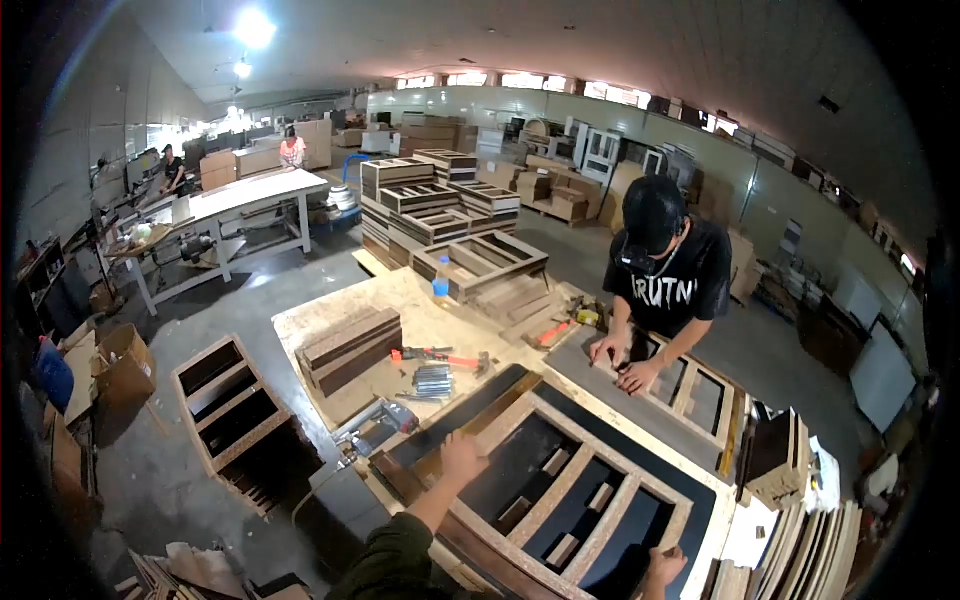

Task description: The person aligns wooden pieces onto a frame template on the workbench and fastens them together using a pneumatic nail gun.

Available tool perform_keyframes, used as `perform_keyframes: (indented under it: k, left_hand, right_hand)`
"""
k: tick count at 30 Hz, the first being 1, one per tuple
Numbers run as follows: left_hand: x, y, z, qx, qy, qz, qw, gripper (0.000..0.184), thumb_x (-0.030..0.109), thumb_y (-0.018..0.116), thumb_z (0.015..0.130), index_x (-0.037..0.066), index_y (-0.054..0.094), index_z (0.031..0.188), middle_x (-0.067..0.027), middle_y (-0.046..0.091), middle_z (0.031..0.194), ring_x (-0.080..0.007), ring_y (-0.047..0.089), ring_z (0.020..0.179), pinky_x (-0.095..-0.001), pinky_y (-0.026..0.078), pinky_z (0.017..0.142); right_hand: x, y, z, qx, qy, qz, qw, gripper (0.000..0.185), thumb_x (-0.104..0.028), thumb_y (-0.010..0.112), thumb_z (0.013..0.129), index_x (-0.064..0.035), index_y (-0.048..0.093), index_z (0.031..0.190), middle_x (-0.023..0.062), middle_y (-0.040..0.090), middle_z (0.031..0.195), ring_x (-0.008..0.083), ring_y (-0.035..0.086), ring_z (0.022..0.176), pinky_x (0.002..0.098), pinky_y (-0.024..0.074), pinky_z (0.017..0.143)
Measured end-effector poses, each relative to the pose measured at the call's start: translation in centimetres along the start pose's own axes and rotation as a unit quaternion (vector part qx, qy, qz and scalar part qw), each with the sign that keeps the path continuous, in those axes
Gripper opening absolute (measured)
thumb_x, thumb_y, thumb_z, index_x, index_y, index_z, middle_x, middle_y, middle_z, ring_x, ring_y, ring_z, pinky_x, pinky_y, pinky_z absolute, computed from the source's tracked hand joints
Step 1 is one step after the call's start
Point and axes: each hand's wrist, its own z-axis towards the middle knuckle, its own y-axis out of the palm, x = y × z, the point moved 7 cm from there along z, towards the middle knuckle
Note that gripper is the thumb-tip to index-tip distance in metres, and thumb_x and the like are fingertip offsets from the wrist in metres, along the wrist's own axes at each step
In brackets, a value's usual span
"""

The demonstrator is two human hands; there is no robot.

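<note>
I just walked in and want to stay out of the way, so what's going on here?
Two people are handling slatted wooden frames at a workbench. The wearer's left hand and right hand are at opposite sides of the nearer frame, which lies over a dark panel. Across the bench, a co-worker has both hands at another frame. A hammer lies unused.

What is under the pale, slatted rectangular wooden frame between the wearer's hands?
Through the openings of the frame, a flat black panel shows, with four small wooden blocks in two of them. Whatever lies directly beneath the rails and slats is covered.
</note>
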Motion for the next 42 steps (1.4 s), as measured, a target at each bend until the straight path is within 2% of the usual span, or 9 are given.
perform_keyframes:
  k: [17,19,20,25,29,31,33,37,42]
  left_hand:
    - [12.4,-4.0,8.9,0.169,0.116,-0.112,0.972,0.067,0.033,0.07,0.077,0.001,0.044,0.13,-0.0215,0.059,0.118,-0.0376,0.057,0.107,-0.0427,0.046,0.09]
    - [9.1,5.0,12.1,0.012,-0.06,-0.72,0.692,0.068,0.026,0.077,0.073,0.004,0.044,0.129,-0.0173,0.062,0.113,-0.0339,0.06,0.104,-0.0398,0.047,0.087]
    - [11.7,-0.4,9.8,0.125,0.042,-0.403,0.906,0.07,0.027,0.077,0.073,0.003,0.044,0.129,-0.0173,0.063,0.113,-0.0346,0.06,0.105,-0.0393,0.047,0.087]
    - [11.3,1.0,9.7,0.054,-0.036,-0.315,0.947,0.062,0.019,0.075,0.075,0.003,0.045,0.127,-0.0174,0.064,0.109,-0.0335,0.062,0.1,-0.0413,0.049,0.083]
    - [7.0,0.6,6.7,-0.176,-0.027,-0.461,0.87,0.037,0.019,0.053,0.091,0.005,0.051,0.125,-0.0147,0.061,0.117,-0.0295,0.059,0.103,-0.0424,0.049,0.088]
    - [3.9,1.1,4.9,-0.142,-0.148,-0.828,0.523,0.049,0.036,0.042,0.095,-0.002,0.05,0.126,-0.0187,0.056,0.124,-0.0321,0.054,0.112,-0.0434,0.043,0.097]
    - [3.5,-0.6,1.8,-0.22,-0.188,-0.824,0.486,0.063,0.046,0.04,0.094,-0.006,0.049,0.127,-0.0203,0.052,0.129,-0.0317,0.051,0.119,-0.044,0.037,0.104]
    - [4.7,-6.3,-1.2,-0.271,0.143,-0.312,0.899,0.069,0.05,0.052,0.091,-0.001,0.043,0.136,-0.0141,0.046,0.139,-0.0286,0.042,0.129,-0.0406,0.03,0.109]
    - [2.1,-2.6,-0.8,-0.368,-0.123,-0.351,0.852,0.068,0.04,0.068,0.082,0.004,0.045,0.135,-0.0125,0.045,0.138,-0.0236,0.037,0.131,-0.0342,0.03,0.106]
  right_hand:
    - [-1.6,-5.7,12.3,0.177,-0.115,0.363,0.908,0.065,-0.009,0.085,0.066,0.0012,0.047,0.117,0.0106,0.058,0.107,0.021,0.053,0.094,0.0338,0.0505,0.085]
    - [-1.0,-4.3,12.0,0.227,-0.108,0.446,0.859,0.054,0.004,0.076,0.07,0.0006,0.049,0.117,0.0132,0.059,0.104,0.0227,0.056,0.092,0.034,0.051,0.079]
    - [-0.6,-3.6,12.4,0.233,-0.091,0.425,0.87,0.054,0.004,0.076,0.07,0.0013,0.049,0.116,0.0137,0.058,0.105,0.0227,0.055,0.092,0.0341,0.0509,0.079]
    - [1.6,-1.4,12.7,0.239,-0.035,0.349,0.905,0.054,0.004,0.077,0.07,0.0036,0.049,0.117,0.0158,0.055,0.108,0.0227,0.054,0.094,0.034,0.0504,0.08]
    - [8.1,1.9,14.0,0.183,-0.038,0.458,0.869,0.055,-0.007,0.074,0.077,0.0098,0.046,0.121,0.0209,0.058,0.105,0.0271,0.056,0.095,0.0379,0.0473,0.087]
    - [5.4,-0.1,10.7,0.195,-0.155,0.263,0.932,0.055,-0.024,0.074,0.078,0.0105,0.051,0.114,0.024,0.06,0.105,0.0326,0.059,0.095,0.0398,0.0485,0.084]
    - [4.8,-0.7,7.7,0.137,-0.114,0.287,0.941,0.057,-0.026,0.073,0.079,0.0087,0.049,0.117,0.023,0.058,0.109,0.0323,0.056,0.099,0.0405,0.0465,0.086]
    - [5.9,-2.5,1.7,-0.023,0.05,0.373,0.926,0.061,-0.031,0.07,0.08,0.005,0.045,0.123,0.0211,0.054,0.116,0.0316,0.052,0.106,0.042,0.0425,0.091]
    - [6.7,-4.6,-4.7,-0.224,0.246,0.482,0.811,0.066,-0.036,0.066,0.082,0.0003,0.04,0.13,0.0187,0.049,0.125,0.0308,0.047,0.115,0.0438,0.0376,0.098]
